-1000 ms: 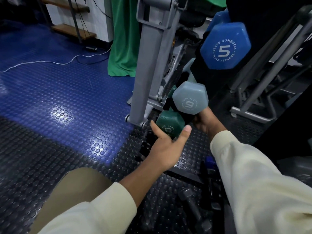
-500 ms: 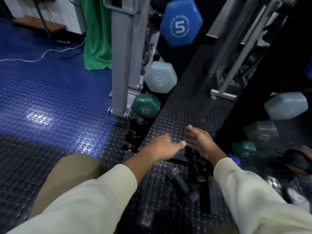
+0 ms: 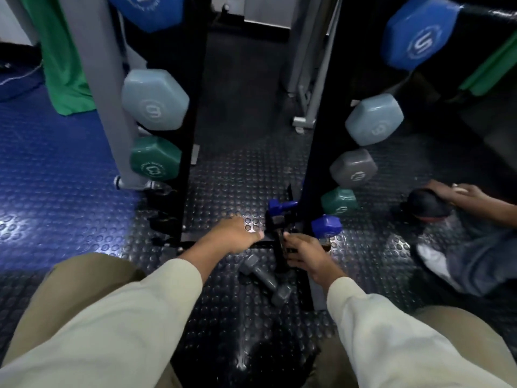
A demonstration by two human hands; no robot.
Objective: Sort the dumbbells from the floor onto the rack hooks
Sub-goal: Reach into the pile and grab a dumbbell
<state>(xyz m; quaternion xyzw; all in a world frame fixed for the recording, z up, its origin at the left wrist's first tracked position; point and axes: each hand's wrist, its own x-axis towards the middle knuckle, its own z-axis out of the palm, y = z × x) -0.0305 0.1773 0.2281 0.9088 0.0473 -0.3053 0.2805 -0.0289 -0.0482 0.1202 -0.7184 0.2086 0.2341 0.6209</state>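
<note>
Lying on floor point(image 3: 229, 175) — small grey dumbbell point(image 3: 264, 278)

Your one head camera looks steeply down, close over both hands point(image 3: 268, 242), the rack point(image 3: 193, 152) rising just beyond.

Both arms reach down and forward, left hand point(image 3: 237, 233) curled knuckles-up, right hand point(image 3: 305, 252) loosely curled beside it.

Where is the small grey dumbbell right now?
In the head view, the grey dumbbell lies on the studded floor, low centre, just below and between the left hand and right hand.
</note>
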